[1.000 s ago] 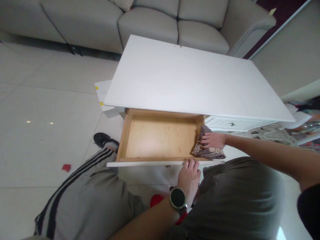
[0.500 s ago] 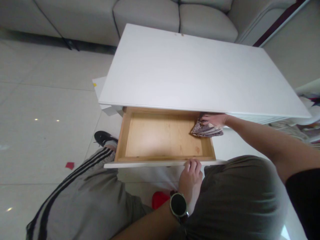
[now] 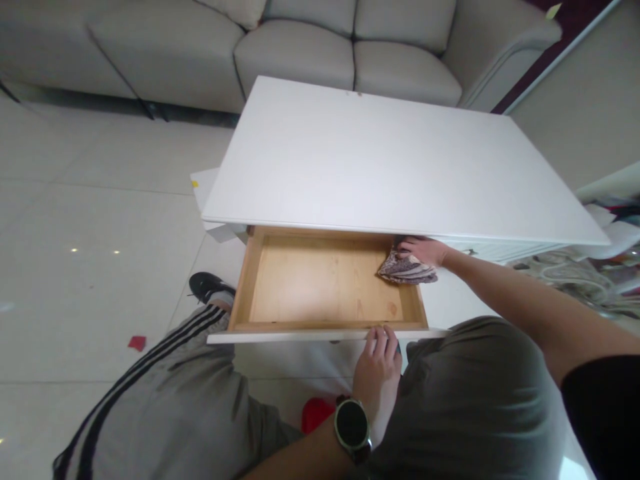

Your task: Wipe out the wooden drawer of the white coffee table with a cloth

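A wooden drawer (image 3: 310, 280) is pulled out from under the white table top. My left hand (image 3: 377, 360), with a watch on its wrist, has its fingers hooked over the drawer's white front edge near the right end. My right hand (image 3: 420, 251) is at the drawer's back right corner, gripping a brown patterned cloth (image 3: 407, 270). The cloth lies bunched over the right side wall, partly inside and partly hanging outside. The far ends of my right fingers are partly hidden by the cloth and the table edge.
The white coffee table (image 3: 390, 160) stands before a grey sofa (image 3: 300, 60). My legs straddle the drawer. A red scrap (image 3: 137, 343) lies on the tiled floor, and a red object (image 3: 316, 415) sits below the drawer. A white box (image 3: 205, 183) is left of the table.
The view has tilted up slightly, so more of the sofa shows. Both hands keep their places, the left on the drawer front and the right on the cloth at the side wall.
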{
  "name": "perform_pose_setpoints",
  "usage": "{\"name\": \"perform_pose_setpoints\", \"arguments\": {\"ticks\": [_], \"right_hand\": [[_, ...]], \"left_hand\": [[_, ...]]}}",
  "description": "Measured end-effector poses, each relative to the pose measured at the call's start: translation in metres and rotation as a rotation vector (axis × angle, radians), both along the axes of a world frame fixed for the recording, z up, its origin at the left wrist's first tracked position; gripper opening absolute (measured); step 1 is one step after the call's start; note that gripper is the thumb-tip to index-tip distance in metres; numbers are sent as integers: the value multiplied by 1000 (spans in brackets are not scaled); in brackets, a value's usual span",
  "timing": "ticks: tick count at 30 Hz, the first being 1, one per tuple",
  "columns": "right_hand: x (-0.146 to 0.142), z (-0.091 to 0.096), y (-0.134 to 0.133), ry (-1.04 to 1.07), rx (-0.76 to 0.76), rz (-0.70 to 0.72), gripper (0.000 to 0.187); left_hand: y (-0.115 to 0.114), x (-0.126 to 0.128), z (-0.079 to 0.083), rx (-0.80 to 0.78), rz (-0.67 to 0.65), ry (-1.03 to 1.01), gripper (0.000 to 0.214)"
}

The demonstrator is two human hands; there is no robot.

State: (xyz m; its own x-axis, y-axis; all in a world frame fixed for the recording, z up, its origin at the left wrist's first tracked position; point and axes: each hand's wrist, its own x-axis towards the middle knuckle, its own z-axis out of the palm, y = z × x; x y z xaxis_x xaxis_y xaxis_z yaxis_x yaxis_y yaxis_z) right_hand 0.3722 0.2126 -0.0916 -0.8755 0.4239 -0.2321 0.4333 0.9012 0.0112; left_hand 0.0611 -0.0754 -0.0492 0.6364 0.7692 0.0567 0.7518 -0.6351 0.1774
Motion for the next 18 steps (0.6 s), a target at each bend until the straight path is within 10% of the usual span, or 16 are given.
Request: {"name": "perform_pose_setpoints", "arguments": {"ticks": [18], "right_hand": [[-17, 10, 2, -113, 18, 132, 36]], "left_hand": [[7, -14, 12, -60, -9, -86, 30]]}}
